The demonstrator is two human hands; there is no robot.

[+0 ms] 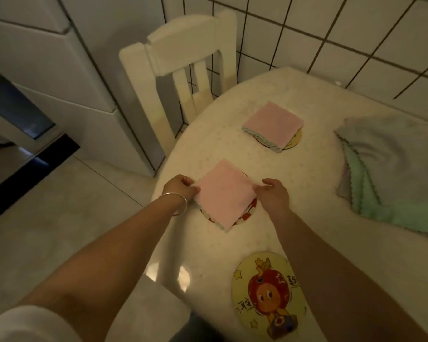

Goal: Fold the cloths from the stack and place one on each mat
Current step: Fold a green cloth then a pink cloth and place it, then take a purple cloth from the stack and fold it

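A folded pink cloth (224, 193) lies over the middle round mat (247, 213), which is mostly hidden under it. My left hand (179, 187), with a silver bangle at the wrist, pinches the cloth's left corner. My right hand (273, 193) pinches its right corner. Farther back, a second folded pink cloth (273, 124) sits on the far mat (294, 139). Nearest me, a yellow mat (267, 294) with a cartoon figure lies bare. The stack of unfolded cloths (393, 164), grey on top with green and lilac below, rests at the right of the table.
The table (232, 149) has a pale patterned cover and a rounded left edge. A white wooden chair (178, 60) stands at its far left end. Behind the table runs a tiled wall (344, 33). A white appliance (59, 82) stands on the left.
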